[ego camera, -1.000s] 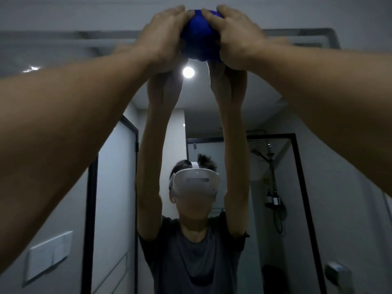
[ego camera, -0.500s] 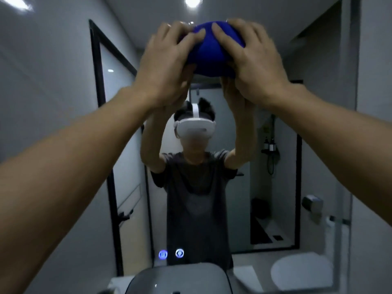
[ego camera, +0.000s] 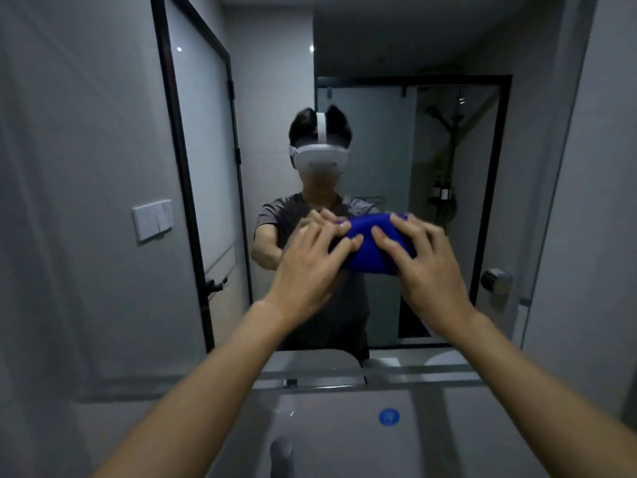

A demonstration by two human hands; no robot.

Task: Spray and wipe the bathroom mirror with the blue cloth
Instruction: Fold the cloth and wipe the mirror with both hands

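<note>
The blue cloth (ego camera: 374, 248) lies bunched against the mirror (ego camera: 379, 46), near its centre. The left hand (ego camera: 310, 267) and right hand (ego camera: 429, 267) press it with spread fingers, not clenched. The cloth is judged soft, light and compressible; press one hand on each end.

The blue cloth (ego camera: 374, 248) looks soft, matt and fuzzy. The mirror (ego camera: 379, 132) is smooth, glossy glass. The basin (ego camera: 344, 439) looks glossy white, its tap (ego camera: 281, 455) dull metal.
</note>
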